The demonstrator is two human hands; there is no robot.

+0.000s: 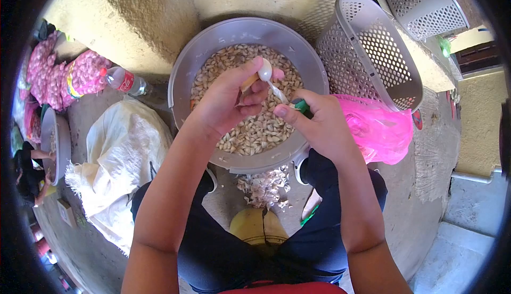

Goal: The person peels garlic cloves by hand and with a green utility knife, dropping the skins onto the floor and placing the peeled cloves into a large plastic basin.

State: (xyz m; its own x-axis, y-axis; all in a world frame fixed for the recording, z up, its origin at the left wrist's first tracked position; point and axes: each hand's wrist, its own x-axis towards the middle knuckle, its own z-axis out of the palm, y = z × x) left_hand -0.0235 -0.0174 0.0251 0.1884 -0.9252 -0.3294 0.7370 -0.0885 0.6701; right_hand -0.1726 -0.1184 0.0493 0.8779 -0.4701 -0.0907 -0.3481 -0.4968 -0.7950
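Peeled clove in left hand, green-handled tool in right, over tub

Left hand (234, 94): narrow, fingers curled, holding a smooth white clove (264, 69) at the fingertips, above the tub (183, 70). Something yellowish-brown also sits in its fingers; too small to tell what. Right hand (324, 126): closed around the green handle (301, 105) of a small tool, just beside and slightly lower than the left hand. Thin whitish strip (278, 92) between clove and right hand; blade or peel, can't tell.

Below both hands: many cloves (250, 134) inside the round grey tub. Nearer the body, peelings (263, 186) on the floor (426, 161) just outside the tub, then a yellow container (258, 226) between the legs.

Right of right hand: pink plastic bag (380, 129); beyond it, a perforated basket (346, 54) beside the tub, and a second basket (426, 6) farther off.

Left of left hand: white sack (120, 145), bottle with red label (125, 80), pink net bags (88, 73). Far left, another person (29, 174) with arms at another tub (61, 142).
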